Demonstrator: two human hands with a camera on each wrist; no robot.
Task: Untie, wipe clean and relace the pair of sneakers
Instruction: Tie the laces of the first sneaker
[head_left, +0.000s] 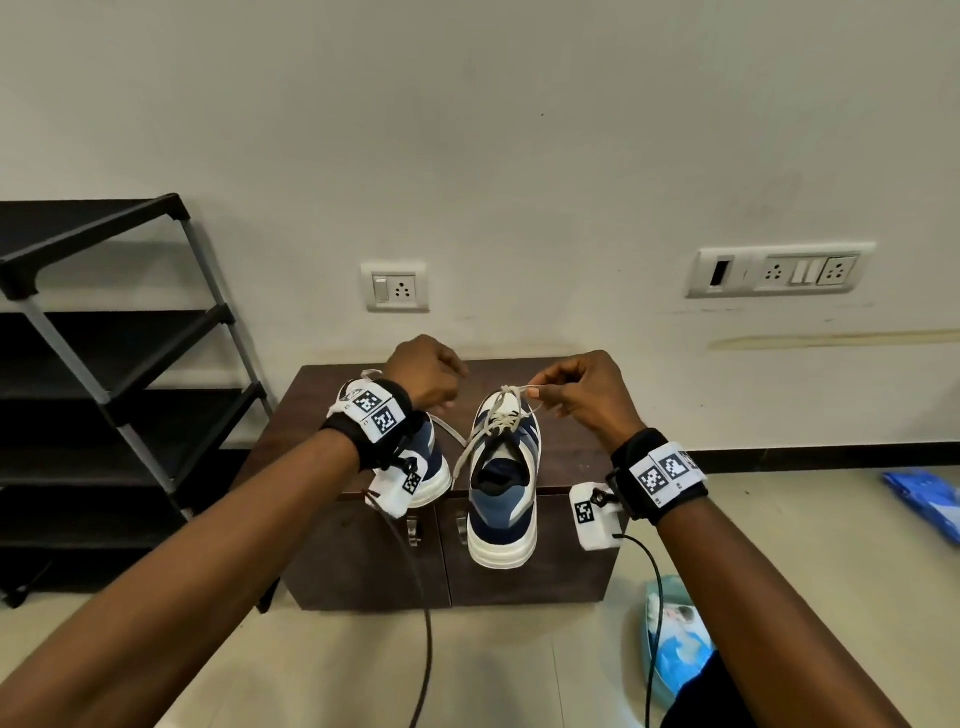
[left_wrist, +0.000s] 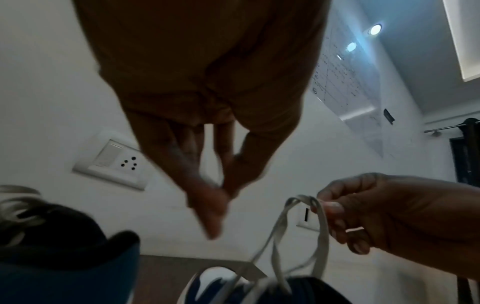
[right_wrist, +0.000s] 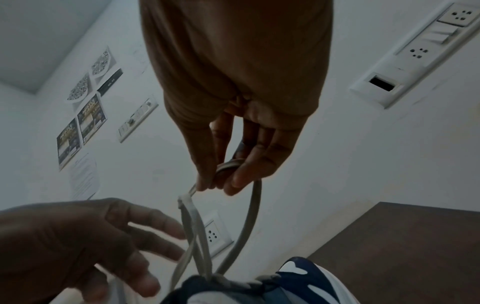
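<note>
From the head view I am pinching the lace (head_left: 511, 391) in my right hand (head_left: 582, 392) above the toe end of the right sneaker (head_left: 503, 467), which stands on the cabinet (head_left: 576, 457), lifting it clear so the knot can be worked; the left sneaker (head_left: 431, 467) sits just left of it. In the left wrist view my left hand (left_wrist: 207, 185) is hanging loosely open and empty beside the lace, ready to help. The right wrist view shows my right fingertips (right_wrist: 233, 181) closing on a loop of lace.

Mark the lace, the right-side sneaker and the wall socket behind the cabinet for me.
lace (head_left: 511, 389): head view, on the loop pulled up over the sneaker.
right-side sneaker (head_left: 501, 506): head view, on its blue heel panel.
wall socket (head_left: 396, 287): head view, on the plate's middle.
</note>
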